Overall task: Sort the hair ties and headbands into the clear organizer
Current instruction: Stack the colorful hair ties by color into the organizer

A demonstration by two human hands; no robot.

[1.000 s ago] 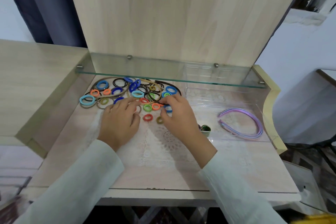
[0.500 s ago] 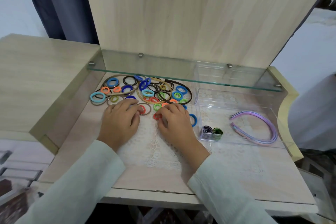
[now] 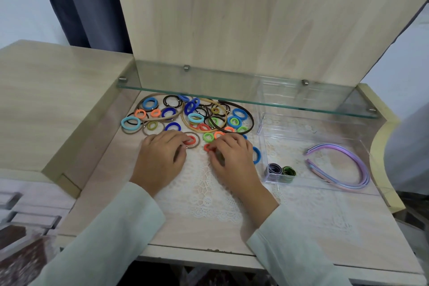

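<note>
A pile of hair ties (image 3: 185, 116) in many colours, with thin brown and tan bands among them, lies on the lace mat under the glass shelf. My left hand (image 3: 162, 158) rests palm down at the pile's near edge, its fingertips on a red tie (image 3: 191, 140) inside a brown ring. My right hand (image 3: 232, 160) is curled beside it and pinches a small red tie (image 3: 207, 147), with something dark under the thumb. A blue tie (image 3: 256, 155) lies just right of that hand. The clear organizer (image 3: 263, 123) stands at the right, holding purple headbands (image 3: 343, 167) and rolled ties (image 3: 281, 172).
A glass shelf (image 3: 232, 97) hangs low over the back of the pile and the organizer. A wooden panel (image 3: 255, 18) rises behind it. A raised wooden block (image 3: 46, 100) borders the left side. A curved wooden edge (image 3: 380, 137) closes the right.
My right hand has drawn back from the pile toward me with a red tie at its fingertips. The blue tie now lies clear on its right. My left hand has barely moved.
</note>
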